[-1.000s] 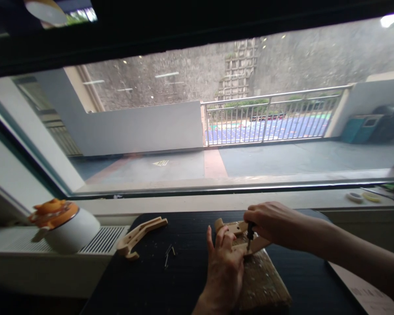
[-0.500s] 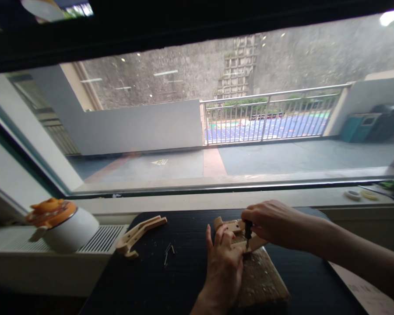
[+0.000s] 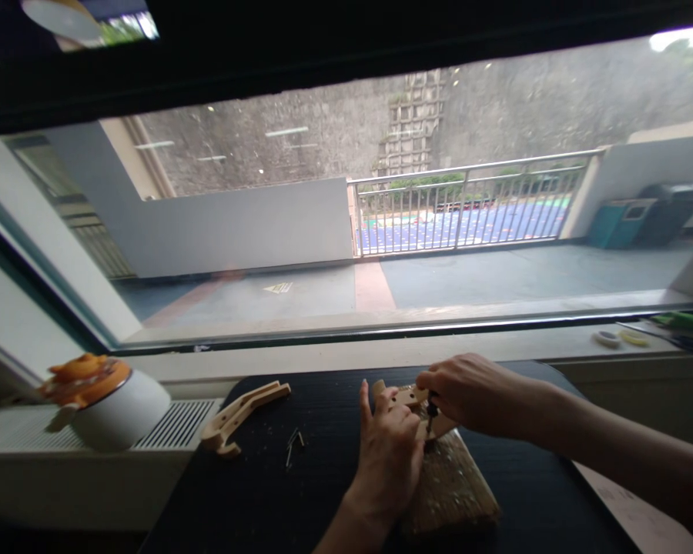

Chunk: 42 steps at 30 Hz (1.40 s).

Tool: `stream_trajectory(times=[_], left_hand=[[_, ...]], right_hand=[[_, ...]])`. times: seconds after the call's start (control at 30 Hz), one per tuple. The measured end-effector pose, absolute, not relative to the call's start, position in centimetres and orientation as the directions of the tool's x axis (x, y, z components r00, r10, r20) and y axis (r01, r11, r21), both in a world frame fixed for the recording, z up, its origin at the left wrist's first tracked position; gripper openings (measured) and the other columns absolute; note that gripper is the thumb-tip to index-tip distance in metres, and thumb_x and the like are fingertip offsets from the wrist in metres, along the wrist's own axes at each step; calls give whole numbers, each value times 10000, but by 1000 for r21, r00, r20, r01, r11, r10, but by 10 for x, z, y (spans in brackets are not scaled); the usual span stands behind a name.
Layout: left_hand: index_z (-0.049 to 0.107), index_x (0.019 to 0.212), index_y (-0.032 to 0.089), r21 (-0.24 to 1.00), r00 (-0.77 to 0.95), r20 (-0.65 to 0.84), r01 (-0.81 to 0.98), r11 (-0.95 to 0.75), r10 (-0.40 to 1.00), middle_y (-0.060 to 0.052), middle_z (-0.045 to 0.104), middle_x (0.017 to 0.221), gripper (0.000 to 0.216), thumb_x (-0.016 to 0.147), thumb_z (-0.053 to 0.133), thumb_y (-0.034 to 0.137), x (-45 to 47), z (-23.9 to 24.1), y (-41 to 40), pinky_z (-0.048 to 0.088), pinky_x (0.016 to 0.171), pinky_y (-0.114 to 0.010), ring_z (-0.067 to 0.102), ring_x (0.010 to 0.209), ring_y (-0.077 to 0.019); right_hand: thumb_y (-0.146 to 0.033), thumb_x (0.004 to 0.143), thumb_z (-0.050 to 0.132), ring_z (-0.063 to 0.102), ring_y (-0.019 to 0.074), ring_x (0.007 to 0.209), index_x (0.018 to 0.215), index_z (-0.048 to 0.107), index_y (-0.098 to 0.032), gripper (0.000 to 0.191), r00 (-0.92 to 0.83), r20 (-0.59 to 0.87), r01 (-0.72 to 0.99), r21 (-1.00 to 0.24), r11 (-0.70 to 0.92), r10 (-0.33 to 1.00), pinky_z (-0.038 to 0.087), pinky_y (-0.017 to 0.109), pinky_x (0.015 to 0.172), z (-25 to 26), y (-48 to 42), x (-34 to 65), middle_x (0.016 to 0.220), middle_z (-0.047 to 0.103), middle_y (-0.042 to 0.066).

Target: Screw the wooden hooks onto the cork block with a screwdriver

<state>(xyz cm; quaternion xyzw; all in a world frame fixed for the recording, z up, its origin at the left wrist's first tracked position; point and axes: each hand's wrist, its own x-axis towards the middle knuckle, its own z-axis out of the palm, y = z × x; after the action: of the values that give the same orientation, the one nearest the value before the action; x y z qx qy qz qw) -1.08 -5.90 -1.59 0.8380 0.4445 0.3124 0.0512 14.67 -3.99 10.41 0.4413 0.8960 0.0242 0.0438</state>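
Observation:
My right hand is closed round the black handle of a screwdriver. Its thin shaft points down onto a pale wooden piece with curved ends and holes. My left hand holds that piece down on a rough wooden block, its index finger raised and the others over the wood. The screwdriver's tip is close to my left fingertips, and what lies right beneath it is hard to see. To the left rests a similar wooden assembly, and between them lie several thin metal pins or screws.
The black table stands against a windowsill. A white pot with an orange lid sits on the left ledge. Tape rolls and a green-handled tool lie on the sill at right. Window glass is ahead.
The whole view has shifted slightly. My right hand still grips the screwdriver over the wooden piece, with its fingers turned a little; my left hand keeps its hold.

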Motion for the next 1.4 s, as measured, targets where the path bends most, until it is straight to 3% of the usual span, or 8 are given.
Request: stream_trajectory(times=[0.27,0.33,0.4,0.53,0.7,0.8,1.0,1.4], left_hand=[[692,711,224,259,518,373,738,-623,770,-28,678,780,109,787,626,182,-2,-8,-45,154,1093,-637,582,940,-258],[693,792,237,301,504,410,712,-634,760,-26,685,871,90,771,638,169,-9,-8,-48,210,1077,-618,559,1010,-271],[674,957,256,364,454,466,684,-632,759,-33,666,1013,248,735,662,146,-21,-10,-52,298,1044,-569,527,1082,-279],[616,1116,221,496,304,491,672,-549,816,-71,647,1081,420,717,653,99,-44,-20,-58,442,918,-473,553,1032,-272],[576,1201,203,691,304,417,507,-516,857,-74,641,1106,433,780,593,104,-53,-43,-58,486,931,-393,592,1012,-221],[562,1237,220,738,313,441,407,-538,841,-68,632,1131,417,835,542,111,-53,-54,-57,485,948,-375,586,1041,-204],[588,1219,236,724,329,536,295,-624,777,-64,627,1131,348,892,510,144,-56,-61,-57,490,954,-353,581,1068,-199],[575,1227,275,522,331,629,490,-698,703,-71,622,1114,366,898,522,123,-57,-66,-60,480,886,-396,572,1014,-222]], right_hand=[[-74,786,531,676,221,705,786,646,-165,147,-618,-80,777,88,623,782,299,271,538,104,-44,149,761,707,71],[-68,780,540,674,212,698,793,651,-170,151,-617,-89,777,89,623,782,302,265,538,104,-45,150,763,707,65],[-69,783,543,671,206,685,791,654,-171,151,-615,-94,778,89,622,783,298,263,532,103,-45,151,760,707,60],[-83,792,545,669,210,684,794,662,-169,145,-615,-89,778,87,622,783,292,266,529,103,-44,151,768,708,61],[-77,781,547,658,200,680,781,679,-168,160,-610,-84,782,95,616,788,293,262,527,107,-44,144,760,699,69],[-73,773,548,650,187,684,787,687,-175,173,-614,-81,779,99,619,785,293,259,523,109,-45,142,805,687,66],[-89,812,533,649,191,707,828,672,-177,165,-630,-77,765,106,635,773,299,267,537,105,-46,149,822,676,64],[-64,801,515,646,178,693,811,644,-184,176,-635,-56,764,96,637,770,315,260,551,103,-43,154,806,677,46]])
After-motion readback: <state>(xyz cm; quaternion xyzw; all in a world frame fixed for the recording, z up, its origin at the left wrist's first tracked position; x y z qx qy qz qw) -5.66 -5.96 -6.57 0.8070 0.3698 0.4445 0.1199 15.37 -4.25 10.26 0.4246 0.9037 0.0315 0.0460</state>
